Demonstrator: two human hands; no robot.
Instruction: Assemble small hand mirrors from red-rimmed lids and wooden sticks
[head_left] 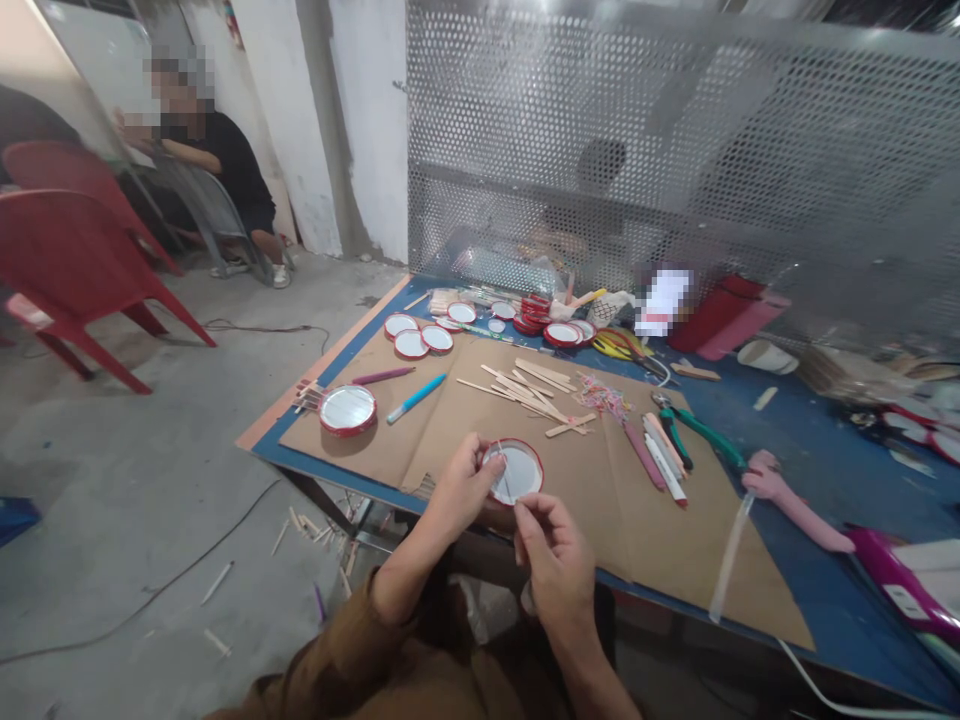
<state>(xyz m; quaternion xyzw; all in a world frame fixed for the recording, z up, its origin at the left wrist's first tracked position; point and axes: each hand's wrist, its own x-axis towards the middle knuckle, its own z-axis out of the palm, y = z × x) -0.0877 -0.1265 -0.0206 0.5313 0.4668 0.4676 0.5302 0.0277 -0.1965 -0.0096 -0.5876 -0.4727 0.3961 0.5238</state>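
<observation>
My left hand (472,475) grips the left edge of a round red-rimmed lid (521,475) with a pale grey face, its thumb resting on top. A thin line, like a thread or band, crosses the lid's face. At the lid's lower edge, my right hand (551,540) has thumb and forefinger pinched together; whatever is between them is too small to make out. Just beyond the lid lie flat wooden sticks (525,385), two of them crossed, and a pile of coloured rubber bands (604,395). To the left rests a similar lid with sticks attached (348,410).
Brown paper (450,400) covers part of the blue table. Several lids (412,343) stand toward the back, before a perforated metal screen (525,120). Pliers (675,430), markers (664,468) and a pink-handled glue gun (795,505) lie right. A person (225,150) sits far left.
</observation>
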